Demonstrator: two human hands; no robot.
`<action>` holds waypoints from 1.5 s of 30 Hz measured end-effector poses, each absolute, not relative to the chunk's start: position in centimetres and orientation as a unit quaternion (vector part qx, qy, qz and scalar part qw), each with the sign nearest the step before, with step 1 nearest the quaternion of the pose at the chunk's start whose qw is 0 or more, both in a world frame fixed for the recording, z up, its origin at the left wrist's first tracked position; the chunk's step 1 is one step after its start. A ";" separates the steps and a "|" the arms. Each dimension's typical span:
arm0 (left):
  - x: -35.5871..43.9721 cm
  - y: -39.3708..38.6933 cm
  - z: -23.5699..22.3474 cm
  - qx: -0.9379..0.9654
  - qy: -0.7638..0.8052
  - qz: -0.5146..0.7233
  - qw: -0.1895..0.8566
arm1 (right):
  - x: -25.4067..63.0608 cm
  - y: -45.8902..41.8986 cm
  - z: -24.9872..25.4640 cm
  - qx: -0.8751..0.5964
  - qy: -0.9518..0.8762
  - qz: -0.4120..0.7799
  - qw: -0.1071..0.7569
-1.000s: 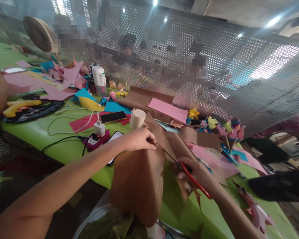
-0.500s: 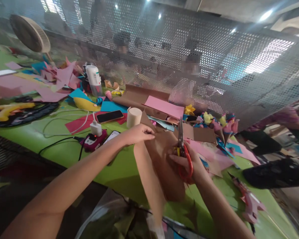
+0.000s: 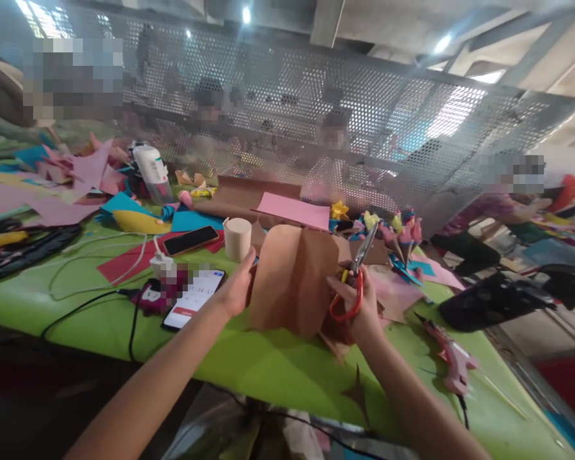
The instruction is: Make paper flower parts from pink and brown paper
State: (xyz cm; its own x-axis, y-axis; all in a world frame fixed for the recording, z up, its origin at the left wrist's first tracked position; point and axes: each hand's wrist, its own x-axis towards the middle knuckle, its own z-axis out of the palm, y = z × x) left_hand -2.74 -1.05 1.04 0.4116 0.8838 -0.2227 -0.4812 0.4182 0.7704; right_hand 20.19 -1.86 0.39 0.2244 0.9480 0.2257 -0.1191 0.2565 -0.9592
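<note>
A brown sheet of paper (image 3: 280, 278) with rounded corners and a crease down its middle is held up over the green table. My left hand (image 3: 239, 284) grips its left edge, the fingers partly hidden behind it. Red-handled scissors (image 3: 349, 299) sit in my right hand (image 3: 363, 305), blades pointing up and away. The fingers of that hand also reach the paper's right edge. Below, a pointed brown paper scrap (image 3: 357, 393) lies on the table.
Left of the paper stand a cream paper roll (image 3: 238, 237), a lit phone (image 3: 195, 299), a dark phone (image 3: 191, 239) and a purple power socket (image 3: 153, 295) with cables. A pink glue gun (image 3: 455, 361) and a black cylindrical object (image 3: 483, 306) are at right. A perforated metal screen (image 3: 278, 140) rises behind.
The brown paper has turned from hanging at the table's front to being spread upright between both hands. My left hand has moved to its left edge. The view has shifted right.
</note>
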 end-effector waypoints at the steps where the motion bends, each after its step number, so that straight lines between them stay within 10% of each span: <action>1: -2.4 -1.2 0.9 0.316 0.332 0.436 0.775 | 20.2 -1.8 0.3 -0.444 -0.463 0.416 0.645; 16: 2.3 -2.2 1.1 0.342 0.399 0.480 0.702 | 19.6 -3.1 0.0 -0.418 -0.477 0.497 0.592; 25: 3.5 -1.8 0.1 0.498 0.521 0.491 0.490 | 19.8 -3.6 0.2 -0.410 -0.503 0.459 0.607; 45: 3.0 -1.8 -0.5 0.426 0.439 0.511 0.604 | 20.7 -2.9 -0.2 -0.399 -0.504 0.475 0.601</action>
